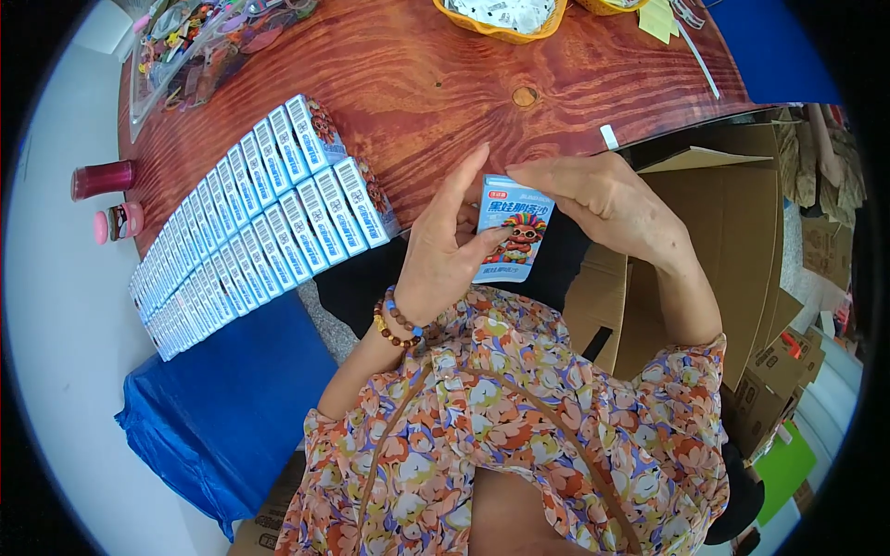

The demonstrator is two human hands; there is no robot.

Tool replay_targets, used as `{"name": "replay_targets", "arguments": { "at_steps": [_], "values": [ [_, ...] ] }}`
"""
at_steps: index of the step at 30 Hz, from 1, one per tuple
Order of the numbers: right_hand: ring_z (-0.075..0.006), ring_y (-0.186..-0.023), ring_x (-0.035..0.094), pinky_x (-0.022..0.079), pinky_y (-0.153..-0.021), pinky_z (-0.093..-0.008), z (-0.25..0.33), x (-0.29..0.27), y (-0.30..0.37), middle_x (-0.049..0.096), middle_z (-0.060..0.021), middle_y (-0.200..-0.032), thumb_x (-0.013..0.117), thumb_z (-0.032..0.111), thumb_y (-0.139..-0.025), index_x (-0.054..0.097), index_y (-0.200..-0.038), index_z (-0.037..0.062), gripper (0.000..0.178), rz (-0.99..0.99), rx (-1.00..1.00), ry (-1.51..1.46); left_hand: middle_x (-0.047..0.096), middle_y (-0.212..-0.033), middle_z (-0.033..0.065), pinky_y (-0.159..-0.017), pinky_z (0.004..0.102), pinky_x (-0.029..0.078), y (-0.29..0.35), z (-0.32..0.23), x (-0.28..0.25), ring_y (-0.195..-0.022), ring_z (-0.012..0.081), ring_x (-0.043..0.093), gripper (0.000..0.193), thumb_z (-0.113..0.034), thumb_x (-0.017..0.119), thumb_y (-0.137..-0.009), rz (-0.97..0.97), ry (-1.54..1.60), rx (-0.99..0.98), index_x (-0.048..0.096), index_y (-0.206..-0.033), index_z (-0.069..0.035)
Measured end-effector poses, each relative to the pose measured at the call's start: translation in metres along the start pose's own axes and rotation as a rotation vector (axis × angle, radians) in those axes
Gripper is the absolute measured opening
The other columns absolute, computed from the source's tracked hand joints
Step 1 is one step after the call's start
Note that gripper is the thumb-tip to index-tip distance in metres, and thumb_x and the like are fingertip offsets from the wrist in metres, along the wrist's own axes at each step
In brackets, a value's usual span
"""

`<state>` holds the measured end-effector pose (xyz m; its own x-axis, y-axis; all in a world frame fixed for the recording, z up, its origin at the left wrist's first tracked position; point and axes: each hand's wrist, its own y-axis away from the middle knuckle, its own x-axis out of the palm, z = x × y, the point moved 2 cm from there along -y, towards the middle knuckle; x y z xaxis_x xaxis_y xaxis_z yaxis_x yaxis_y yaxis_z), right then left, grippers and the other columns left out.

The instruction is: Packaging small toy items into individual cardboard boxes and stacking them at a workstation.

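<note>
A small light-blue box (511,252) with a colourful cartoon figure on its front stands upright before my chest. My left hand (438,250) holds it, the thumb across the front and the index finger stretched up past the top; its other fingers are partly hidden behind the box. My right hand (616,206) bends over the upper right corner, its fingers against the top edge and right side. To the left, two long rows of matching boxes (269,218) stand packed together along the table edge, their barcoded narrow sides showing.
Beyond lies the reddish wooden table (389,102). A clear tub of small colourful trinkets (199,46) and a yellow basket of white packets (528,37) stand on it. An open carton (695,250) is at my right. Blue plastic sheeting (227,398) hangs at the left.
</note>
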<state>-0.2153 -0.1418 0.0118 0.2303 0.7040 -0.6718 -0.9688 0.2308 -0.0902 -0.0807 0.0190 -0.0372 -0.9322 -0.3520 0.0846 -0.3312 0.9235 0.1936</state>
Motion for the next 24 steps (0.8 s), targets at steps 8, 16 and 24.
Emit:
{"name": "replay_targets", "arguments": {
  "at_steps": [8, 16, 24],
  "values": [
    [-0.0266, -0.103, 0.071, 0.057, -0.087, -0.0341, -0.003, 0.005, 0.004, 0.070, -0.0166, -0.120, 0.070, 0.003, -0.088, 0.063, -0.129, 0.0003, 0.042, -0.097, 0.252, -0.281, 0.061, -0.124, 0.0112, -0.094, 0.0318, 0.051, -0.004, 0.005, -0.003, -0.115, 0.0192, 0.061, 0.064, 0.003, 0.073, -0.084, 0.004, 0.052, 0.011, 0.051, -0.143, -0.007],
    [-0.0243, -0.102, 0.072, 0.057, -0.087, -0.0325, -0.010, 0.009, 0.010, 0.072, -0.0148, -0.116, 0.072, 0.002, -0.086, 0.066, -0.126, 0.0002, 0.040, -0.149, 0.079, -0.136, 0.058, -0.124, 0.0094, -0.094, 0.0311, 0.052, -0.005, 0.003, -0.005, -0.114, 0.0169, 0.061, 0.060, 0.004, 0.071, -0.086, 0.045, 0.003, 0.020, 0.051, -0.141, -0.006],
    [-0.0165, -0.095, 0.071, 0.056, -0.083, -0.0285, -0.019, 0.005, 0.017, 0.074, -0.0129, -0.111, 0.062, 0.004, -0.096, 0.066, -0.127, -0.0006, 0.032, -0.022, 0.278, -0.674, 0.056, -0.116, 0.0102, -0.089, 0.0321, 0.053, -0.005, 0.003, -0.005, -0.107, 0.0204, 0.061, 0.067, 0.002, 0.072, -0.083, 0.115, -0.034, 0.064, 0.048, -0.145, -0.009]
  ]
}}
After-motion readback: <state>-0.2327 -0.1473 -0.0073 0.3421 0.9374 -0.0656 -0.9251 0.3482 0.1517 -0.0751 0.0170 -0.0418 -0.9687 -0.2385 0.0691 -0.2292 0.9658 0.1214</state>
